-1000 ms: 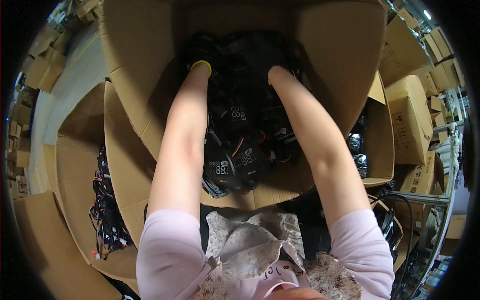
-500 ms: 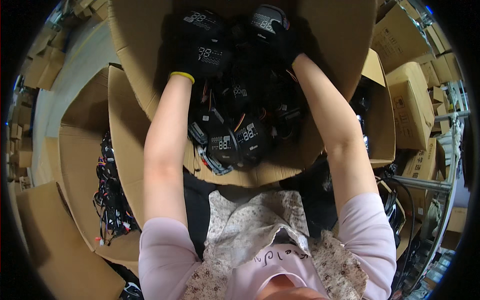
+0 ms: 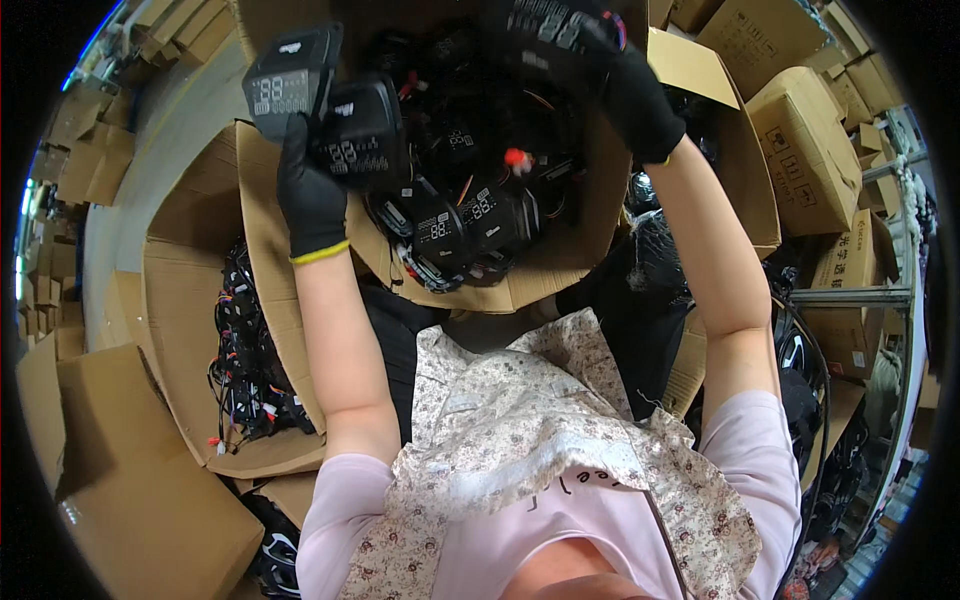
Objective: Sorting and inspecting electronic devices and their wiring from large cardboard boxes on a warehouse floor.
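Black gloves with yellow cuffs cover both my hands. My left hand (image 3: 312, 205), above the left wall of the big carton (image 3: 545, 287), is closed on black display panels; one display panel (image 3: 278, 92) tilts outward and a second panel (image 3: 365, 155) overlaps it. At the carton's upper right, my right hand (image 3: 638, 108) grips another black display panel (image 3: 540, 38), with coloured wires by its edge. Its fingertips are partly lost in the dark. Below and between my hands, more display panels (image 3: 485, 215) lie heaped in the carton among wires and a red connector (image 3: 517, 160).
To the left, an open carton (image 3: 180, 265) holds a tangle of black parts and cables (image 3: 245, 350). Another open carton (image 3: 745, 180) stands at the right, beside a closed box (image 3: 808, 150) and a metal rack (image 3: 860, 297). A loose cardboard piece (image 3: 140, 460) lies lower left.
Both hands have come up out of the carton and spread apart, the left to the left with panels, the right to the right with a panel. The red connector now shows.
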`<state>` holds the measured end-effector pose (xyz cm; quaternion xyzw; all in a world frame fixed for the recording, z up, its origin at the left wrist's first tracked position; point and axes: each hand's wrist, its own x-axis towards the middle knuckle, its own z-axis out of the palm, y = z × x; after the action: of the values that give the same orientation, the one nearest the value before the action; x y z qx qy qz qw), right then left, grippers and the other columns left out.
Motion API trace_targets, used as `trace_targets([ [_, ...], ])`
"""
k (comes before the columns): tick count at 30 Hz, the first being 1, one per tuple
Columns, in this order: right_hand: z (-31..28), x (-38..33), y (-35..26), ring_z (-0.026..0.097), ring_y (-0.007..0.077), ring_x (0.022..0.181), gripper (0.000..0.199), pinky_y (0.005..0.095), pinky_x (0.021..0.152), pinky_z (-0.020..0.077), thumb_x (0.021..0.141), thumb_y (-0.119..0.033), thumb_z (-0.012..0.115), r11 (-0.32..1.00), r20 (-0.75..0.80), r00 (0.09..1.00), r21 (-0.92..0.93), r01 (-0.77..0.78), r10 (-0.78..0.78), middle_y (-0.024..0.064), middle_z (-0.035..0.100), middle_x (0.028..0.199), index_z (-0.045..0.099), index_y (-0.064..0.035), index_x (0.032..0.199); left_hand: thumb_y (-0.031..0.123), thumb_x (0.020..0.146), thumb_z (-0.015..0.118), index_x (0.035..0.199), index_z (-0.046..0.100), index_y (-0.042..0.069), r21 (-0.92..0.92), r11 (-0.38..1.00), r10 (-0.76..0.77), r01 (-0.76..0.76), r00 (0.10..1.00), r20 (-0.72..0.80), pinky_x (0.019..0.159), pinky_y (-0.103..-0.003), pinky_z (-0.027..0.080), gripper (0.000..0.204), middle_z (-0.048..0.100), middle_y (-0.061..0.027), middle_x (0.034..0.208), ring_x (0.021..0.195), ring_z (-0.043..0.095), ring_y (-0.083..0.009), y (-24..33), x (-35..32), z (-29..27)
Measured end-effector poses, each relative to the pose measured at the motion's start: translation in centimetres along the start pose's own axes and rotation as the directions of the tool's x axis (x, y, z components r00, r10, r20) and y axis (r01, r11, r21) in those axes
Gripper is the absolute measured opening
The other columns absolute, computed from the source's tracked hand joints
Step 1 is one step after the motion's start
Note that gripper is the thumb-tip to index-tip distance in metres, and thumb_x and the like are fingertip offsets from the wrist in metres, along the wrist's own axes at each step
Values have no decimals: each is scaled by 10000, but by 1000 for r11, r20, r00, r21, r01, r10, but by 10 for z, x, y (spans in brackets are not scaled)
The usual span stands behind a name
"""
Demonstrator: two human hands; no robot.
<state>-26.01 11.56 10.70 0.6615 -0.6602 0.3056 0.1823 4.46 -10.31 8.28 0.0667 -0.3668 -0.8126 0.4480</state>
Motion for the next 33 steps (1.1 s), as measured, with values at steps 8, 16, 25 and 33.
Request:
trace_targets([
  [8,93,-73,-4,656,261,993,516,362,866,518,885,-324,689,519,459,657,402,-754,598,149,667,1127,552,-76,1316,306,975,546,1384,496,63,-253,966,-54,56,998,13,1076,-418,409,478,561,-94,1345,1222,533,-243,-1,-94,-39],
  [16,95,6,4,626,351,1094,596,405,924,491,828,-276,713,831,552,713,63,-553,432,191,627,1235,523,-88,1361,355,936,585,1135,585,47,-344,938,-30,36,999,22,980,-445,392,367,593,-97,1090,1094,508,-246,33,-140,-13],
  [25,220,33,-70,442,412,1284,899,502,1052,399,682,-215,778,940,477,810,144,310,-341,213,449,1414,379,-258,1485,276,851,671,966,641,164,-403,911,73,-89,996,-53,899,-340,359,163,603,22,949,989,533,-150,71,-138,-2],
  [33,254,-8,-86,433,432,1299,704,525,950,492,810,-177,644,899,505,745,286,330,-434,162,322,1531,411,-340,1454,310,832,685,978,641,124,-369,917,106,-152,984,-143,911,-366,363,241,613,11,949,986,535,-164,80,-148,25],
])
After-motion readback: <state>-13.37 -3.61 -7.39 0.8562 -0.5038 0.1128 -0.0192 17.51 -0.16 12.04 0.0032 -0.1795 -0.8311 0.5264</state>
